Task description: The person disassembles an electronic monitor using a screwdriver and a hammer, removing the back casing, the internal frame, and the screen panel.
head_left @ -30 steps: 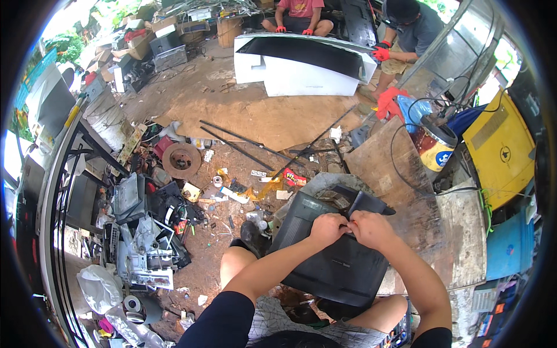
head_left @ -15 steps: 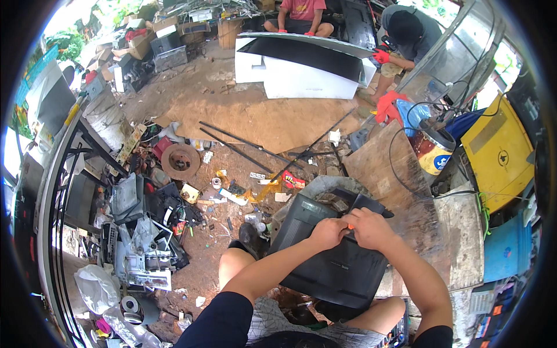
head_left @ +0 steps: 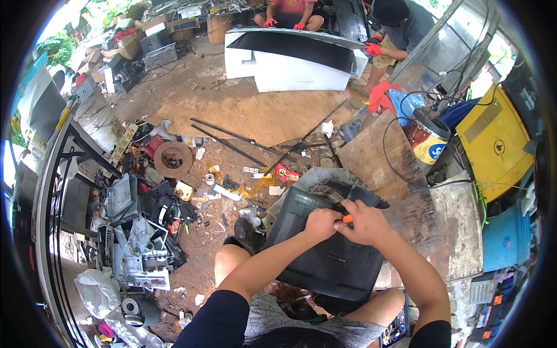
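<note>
A large black plastic casing [head_left: 325, 264], perhaps from a TV or printer, lies tilted across my lap. My left hand [head_left: 322, 225] is closed over its upper part, with whatever its fingers grip hidden. Right beside it, my right hand [head_left: 366, 223] bends around a short orange handle [head_left: 347, 219] held by thumb and fingers. The rest of that tool is covered by the hands. Behind my fingers, a dark raised strip [head_left: 371, 197] of the casing sticks out to the right.
A worn wooden board [head_left: 418, 220] lies to the right, near a paint bucket [head_left: 429, 142] and a yellow panel [head_left: 496, 148]. Scrap parts [head_left: 139, 249] pile up on the left. Black rods [head_left: 232, 142] lie ahead. Two people in red gloves handle a white cabinet [head_left: 290, 75] further back.
My right hand has shifted its grip, and its fingers are spread more over the casing. More of the orange handle shows now. The whole view has shifted slightly.
</note>
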Motion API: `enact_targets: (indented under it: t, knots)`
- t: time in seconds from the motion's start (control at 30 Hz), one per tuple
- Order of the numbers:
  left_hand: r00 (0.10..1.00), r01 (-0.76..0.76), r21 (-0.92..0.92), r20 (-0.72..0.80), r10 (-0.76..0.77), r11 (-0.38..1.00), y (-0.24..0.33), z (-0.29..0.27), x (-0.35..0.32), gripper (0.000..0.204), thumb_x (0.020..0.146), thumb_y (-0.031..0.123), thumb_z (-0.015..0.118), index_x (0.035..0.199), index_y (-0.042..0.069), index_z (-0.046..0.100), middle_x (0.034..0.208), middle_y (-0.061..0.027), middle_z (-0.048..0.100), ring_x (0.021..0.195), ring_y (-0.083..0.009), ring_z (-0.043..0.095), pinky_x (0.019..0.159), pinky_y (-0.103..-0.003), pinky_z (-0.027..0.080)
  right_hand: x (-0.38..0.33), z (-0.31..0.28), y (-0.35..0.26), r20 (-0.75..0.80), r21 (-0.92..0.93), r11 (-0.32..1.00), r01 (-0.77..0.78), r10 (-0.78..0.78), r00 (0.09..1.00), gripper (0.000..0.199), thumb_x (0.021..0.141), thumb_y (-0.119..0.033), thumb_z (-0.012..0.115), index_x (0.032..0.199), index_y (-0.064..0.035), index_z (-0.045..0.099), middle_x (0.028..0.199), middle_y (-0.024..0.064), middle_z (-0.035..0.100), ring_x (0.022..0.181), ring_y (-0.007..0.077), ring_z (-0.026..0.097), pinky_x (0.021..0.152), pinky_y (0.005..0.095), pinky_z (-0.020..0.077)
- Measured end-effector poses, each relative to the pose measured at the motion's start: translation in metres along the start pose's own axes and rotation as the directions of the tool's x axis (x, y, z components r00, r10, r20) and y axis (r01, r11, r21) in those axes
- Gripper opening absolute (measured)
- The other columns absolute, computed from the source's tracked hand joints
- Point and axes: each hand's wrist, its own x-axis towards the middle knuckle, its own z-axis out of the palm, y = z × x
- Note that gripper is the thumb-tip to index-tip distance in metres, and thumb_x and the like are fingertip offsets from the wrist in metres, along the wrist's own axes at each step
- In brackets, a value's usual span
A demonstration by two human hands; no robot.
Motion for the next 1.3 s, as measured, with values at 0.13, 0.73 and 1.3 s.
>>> enact_targets:
  t: [0.13, 0.73, 1.3]
  knots:
    - [1.000, 0.010, 0.068, -0.030, -0.008, 0.998, 0.004, -0.003, -0.002, 0.019, 0.073, 0.021, 0.077, 0.086, 0.011, 0.070, 0.082, -0.0086, 0.069, 0.084, -0.0302, 0.067, 0.073, -0.043, 0.053, 0.001, 0.002, 0.000, 0.090, -0.001, 1.000, 0.003, -0.003, 0.996, 0.035, 0.085, -0.022, 0.067, 0.116, -0.0100, 0.058, 0.106, 0.0121, 0.059, 0.088, 0.0350, 0.067, 0.072, 0.0458, 0.0557]
    - [0.997, 0.022, 0.045, 0.068, -0.025, 0.999, 0.008, -0.009, -0.002, 0.027, 0.073, 0.022, 0.081, 0.096, 0.013, 0.070, 0.087, -0.0053, 0.069, 0.087, -0.0274, 0.068, 0.077, -0.041, 0.054, -0.007, 0.010, 0.011, 0.050, -0.025, 0.995, -0.099, 0.100, 0.994, 0.022, 0.088, -0.022, 0.064, 0.107, -0.0124, 0.060, 0.094, 0.0129, 0.063, 0.083, 0.0348, 0.068, 0.073, 0.0457, 0.0555]
    - [0.980, 0.067, 0.218, 0.169, -0.105, 0.974, 0.009, -0.017, -0.006, 0.036, 0.071, 0.026, 0.083, 0.102, 0.015, 0.067, 0.099, -0.0054, 0.068, 0.100, -0.0262, 0.066, 0.086, -0.044, 0.049, -0.005, 0.011, 0.009, 0.042, -0.047, 0.999, 0.003, -0.001, 0.999, 0.024, 0.086, -0.024, 0.066, 0.104, -0.0102, 0.059, 0.094, 0.0124, 0.066, 0.081, 0.0343, 0.068, 0.067, 0.0449, 0.0552]
